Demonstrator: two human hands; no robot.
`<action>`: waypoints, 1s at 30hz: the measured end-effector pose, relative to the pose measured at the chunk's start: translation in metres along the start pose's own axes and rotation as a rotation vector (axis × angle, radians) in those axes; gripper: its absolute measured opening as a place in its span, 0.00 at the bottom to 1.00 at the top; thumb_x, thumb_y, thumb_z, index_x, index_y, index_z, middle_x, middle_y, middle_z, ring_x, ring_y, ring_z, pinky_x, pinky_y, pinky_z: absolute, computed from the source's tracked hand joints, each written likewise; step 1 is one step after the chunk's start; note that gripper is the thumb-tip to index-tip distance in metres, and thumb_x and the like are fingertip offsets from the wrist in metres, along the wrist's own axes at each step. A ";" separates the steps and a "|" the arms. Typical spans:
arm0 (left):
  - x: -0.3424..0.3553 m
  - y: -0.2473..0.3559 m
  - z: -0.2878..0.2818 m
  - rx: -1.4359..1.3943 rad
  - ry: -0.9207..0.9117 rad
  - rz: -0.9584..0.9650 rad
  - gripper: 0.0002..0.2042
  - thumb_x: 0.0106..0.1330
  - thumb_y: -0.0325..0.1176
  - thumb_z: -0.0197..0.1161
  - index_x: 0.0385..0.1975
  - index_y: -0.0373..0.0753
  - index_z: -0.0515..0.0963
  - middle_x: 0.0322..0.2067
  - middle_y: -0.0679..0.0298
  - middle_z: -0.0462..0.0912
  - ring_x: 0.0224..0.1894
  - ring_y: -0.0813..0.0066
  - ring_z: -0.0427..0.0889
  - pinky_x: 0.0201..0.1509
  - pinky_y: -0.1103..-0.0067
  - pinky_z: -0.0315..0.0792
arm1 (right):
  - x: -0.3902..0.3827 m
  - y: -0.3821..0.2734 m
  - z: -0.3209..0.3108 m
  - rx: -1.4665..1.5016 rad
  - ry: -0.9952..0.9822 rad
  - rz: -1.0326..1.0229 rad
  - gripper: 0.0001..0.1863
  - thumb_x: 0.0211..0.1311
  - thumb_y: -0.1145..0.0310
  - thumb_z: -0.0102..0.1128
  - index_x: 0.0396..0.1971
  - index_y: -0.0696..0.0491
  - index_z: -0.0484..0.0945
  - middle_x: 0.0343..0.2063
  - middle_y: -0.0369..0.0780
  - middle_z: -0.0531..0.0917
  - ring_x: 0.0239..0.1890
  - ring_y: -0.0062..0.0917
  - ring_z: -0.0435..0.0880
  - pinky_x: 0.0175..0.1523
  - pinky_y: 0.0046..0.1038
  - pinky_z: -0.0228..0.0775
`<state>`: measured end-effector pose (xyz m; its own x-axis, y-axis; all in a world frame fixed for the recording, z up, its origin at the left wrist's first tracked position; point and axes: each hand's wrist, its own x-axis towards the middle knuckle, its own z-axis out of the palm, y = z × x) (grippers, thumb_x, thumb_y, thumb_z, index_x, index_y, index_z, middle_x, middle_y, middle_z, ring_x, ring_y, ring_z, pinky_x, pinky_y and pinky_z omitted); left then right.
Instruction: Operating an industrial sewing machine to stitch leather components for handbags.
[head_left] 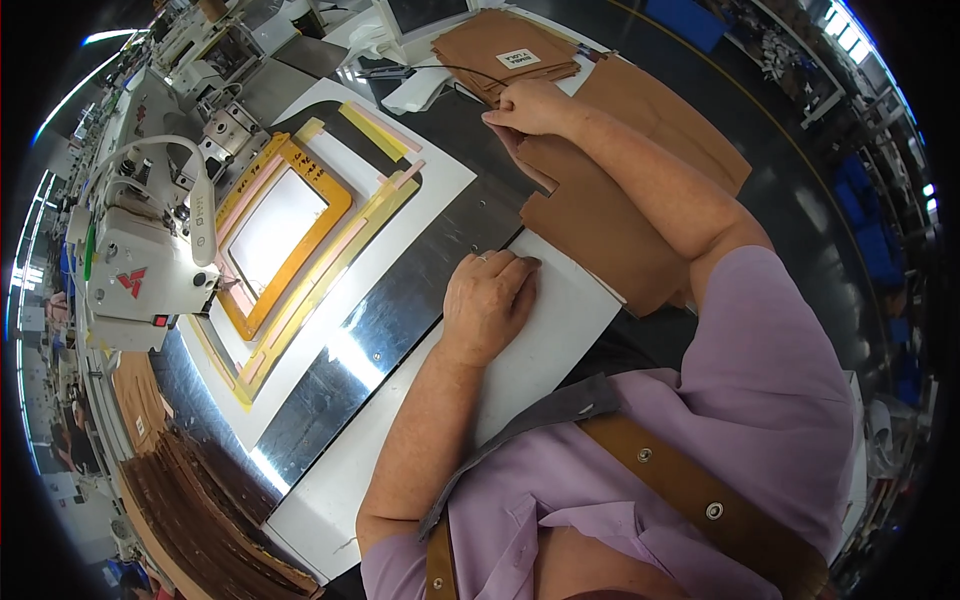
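Note:
My right hand [535, 107] reaches to the far right and pinches the edge of a brown flat cut piece [600, 215], which looks like leather or fabric. The held edge lifts and folds, while the rest of the piece hangs down under my forearm. My left hand [487, 305] lies on the white tabletop at the metal strip's near edge, fingers curled in and nothing seen in them. To its left, a yellow frame [335, 205] with a rectangular opening lies on a white template sheet [440, 185] bordered with yellow and pink strips, beside the sewing machine head [140, 270].
A stack of brown pieces with a white label [518, 58] sits at the back, near a black cable and white crumpled paper [415, 92]. More brown pieces [670, 120] spread at the right. Dark brown stacked pieces [200, 510] stand at the lower left.

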<state>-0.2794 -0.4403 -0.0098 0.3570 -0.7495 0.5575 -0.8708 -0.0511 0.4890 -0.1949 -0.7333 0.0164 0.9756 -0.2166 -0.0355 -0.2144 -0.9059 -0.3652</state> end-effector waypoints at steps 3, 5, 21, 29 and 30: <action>0.000 -0.001 0.001 -0.001 0.008 0.000 0.04 0.58 0.25 0.68 0.32 0.38 0.83 0.26 0.63 0.80 0.30 0.63 0.80 0.36 0.69 0.71 | 0.003 0.003 -0.004 0.076 -0.092 -0.026 0.30 0.67 0.40 0.59 0.21 0.53 0.86 0.23 0.41 0.87 0.30 0.32 0.86 0.41 0.34 0.77; 0.000 -0.001 0.001 0.001 -0.006 -0.006 0.04 0.58 0.25 0.68 0.32 0.38 0.83 0.26 0.63 0.80 0.30 0.64 0.80 0.36 0.69 0.71 | 0.004 0.004 -0.005 0.153 -0.170 -0.025 0.30 0.68 0.41 0.60 0.22 0.54 0.85 0.23 0.41 0.87 0.28 0.28 0.86 0.39 0.32 0.77; -0.002 -0.002 0.001 -0.002 -0.005 -0.012 0.05 0.57 0.25 0.67 0.33 0.38 0.83 0.26 0.63 0.79 0.30 0.63 0.80 0.37 0.69 0.71 | 0.073 -0.081 0.006 -0.104 0.366 -0.417 0.13 0.66 0.57 0.62 0.38 0.50 0.87 0.40 0.42 0.87 0.47 0.38 0.85 0.50 0.41 0.77; -0.003 -0.005 0.001 -0.026 0.007 0.003 0.05 0.57 0.26 0.67 0.32 0.39 0.82 0.26 0.63 0.78 0.29 0.63 0.79 0.37 0.69 0.71 | 0.109 -0.092 0.016 -0.452 0.276 -0.185 0.15 0.66 0.59 0.63 0.39 0.55 0.89 0.42 0.48 0.89 0.48 0.39 0.89 0.50 0.40 0.82; -0.003 -0.005 0.001 -0.025 0.008 -0.001 0.05 0.57 0.26 0.67 0.32 0.39 0.82 0.26 0.63 0.78 0.29 0.63 0.79 0.37 0.69 0.71 | 0.111 -0.093 0.015 -0.446 0.257 -0.198 0.15 0.66 0.59 0.63 0.39 0.55 0.89 0.42 0.48 0.89 0.48 0.39 0.89 0.50 0.40 0.82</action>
<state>-0.2768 -0.4385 -0.0148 0.3610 -0.7443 0.5619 -0.8615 -0.0354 0.5066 -0.0661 -0.6673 0.0329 0.9684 -0.0575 0.2428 -0.0814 -0.9927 0.0893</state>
